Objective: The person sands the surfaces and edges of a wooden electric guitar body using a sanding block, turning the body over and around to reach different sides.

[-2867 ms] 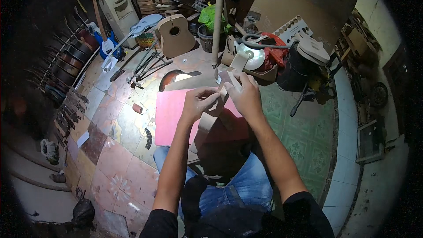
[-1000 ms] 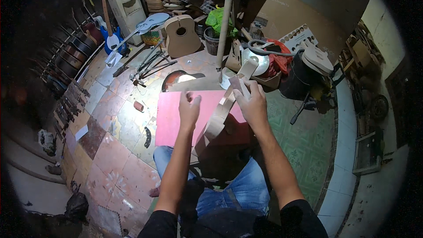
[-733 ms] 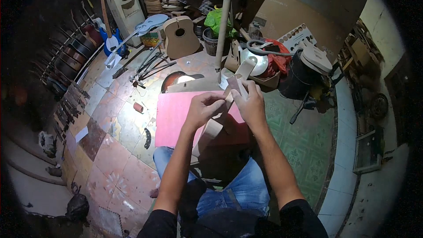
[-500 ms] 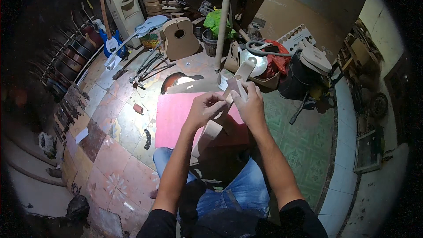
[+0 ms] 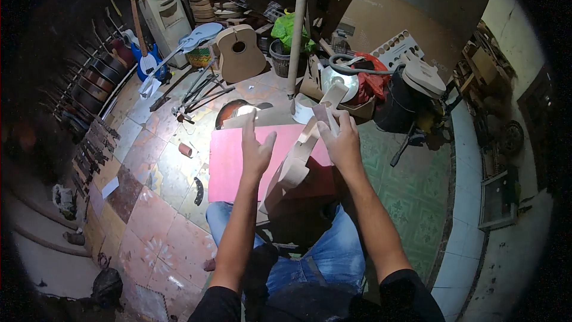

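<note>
Right hand (image 5: 342,143) holds strip (image 5: 320,113) (underside hidden).

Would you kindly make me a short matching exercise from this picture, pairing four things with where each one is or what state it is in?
Column one:
1. left hand
2. right hand
3. green plastic bag
4. curved black strip

Column two:
A. at the top of a dark bucket
B. on the tiled floor
C. holding a brown-faced block
D. open, left of the pale wooden piece

Right pairs: 1-D, 2-C, 3-A, 4-B.
</note>
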Available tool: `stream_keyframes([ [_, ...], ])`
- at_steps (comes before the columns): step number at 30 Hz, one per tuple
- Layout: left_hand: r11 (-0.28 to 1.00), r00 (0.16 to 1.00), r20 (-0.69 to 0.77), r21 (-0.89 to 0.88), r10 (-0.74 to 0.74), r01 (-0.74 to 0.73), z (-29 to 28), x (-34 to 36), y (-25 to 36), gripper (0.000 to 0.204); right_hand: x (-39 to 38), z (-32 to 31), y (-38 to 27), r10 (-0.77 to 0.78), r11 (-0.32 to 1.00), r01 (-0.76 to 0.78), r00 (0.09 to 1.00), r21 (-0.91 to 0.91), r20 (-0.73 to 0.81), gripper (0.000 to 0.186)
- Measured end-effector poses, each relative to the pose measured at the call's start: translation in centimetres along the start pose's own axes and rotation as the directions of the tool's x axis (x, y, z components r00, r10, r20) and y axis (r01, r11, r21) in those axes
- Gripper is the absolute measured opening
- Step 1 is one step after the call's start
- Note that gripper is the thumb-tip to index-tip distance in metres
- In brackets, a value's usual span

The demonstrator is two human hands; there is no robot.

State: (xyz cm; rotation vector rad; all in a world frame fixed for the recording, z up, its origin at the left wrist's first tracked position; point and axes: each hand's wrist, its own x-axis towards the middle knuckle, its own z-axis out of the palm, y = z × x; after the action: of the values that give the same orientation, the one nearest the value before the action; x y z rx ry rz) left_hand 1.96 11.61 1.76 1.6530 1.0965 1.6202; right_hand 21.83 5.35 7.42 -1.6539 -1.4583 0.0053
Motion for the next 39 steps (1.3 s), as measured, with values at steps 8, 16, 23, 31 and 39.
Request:
stream_keyframes([
  [8,0.927,0.79,0.559,-0.094,-0.252,0.362,0.6,-0.4,1.2,0.019,-0.5,-0.1,-1.3,-0.005,0.999,0.005,1.0,0.035,0.004,0.042],
  [16,0.953,0.819,0.528,-0.055,-0.225,0.297,0.6,-0.1,1.0,0.016,-0.6,0.3,-1.6,-0.027,0.999,0.026,0.999,0.04,0.024,0.045],
  [23,0.946,0.811,0.514,0.005,-0.28,0.323,0.3,-0.2,2.5,0.021,-1.1,0.4,-1.6,-0.018,1.0,0.016,0.998,0.025,0.053,0.046],
  [31,0.882,0.817,0.39,-0.028,-0.424,0.471,0.4,-0.4,-1.3,0.028,-2.0,0.9,-1.9,-0.107,0.994,0.105,0.994,0.042,0.032,0.046],
  [39,0.832,0.845,0.382,-0.265,-0.373,0.487,-0.9,-1.7,-0.5,0.037,-2.0,0.8,-2.0,-0.106,0.993,0.106,0.994,0.045,0.003,0.044],
])
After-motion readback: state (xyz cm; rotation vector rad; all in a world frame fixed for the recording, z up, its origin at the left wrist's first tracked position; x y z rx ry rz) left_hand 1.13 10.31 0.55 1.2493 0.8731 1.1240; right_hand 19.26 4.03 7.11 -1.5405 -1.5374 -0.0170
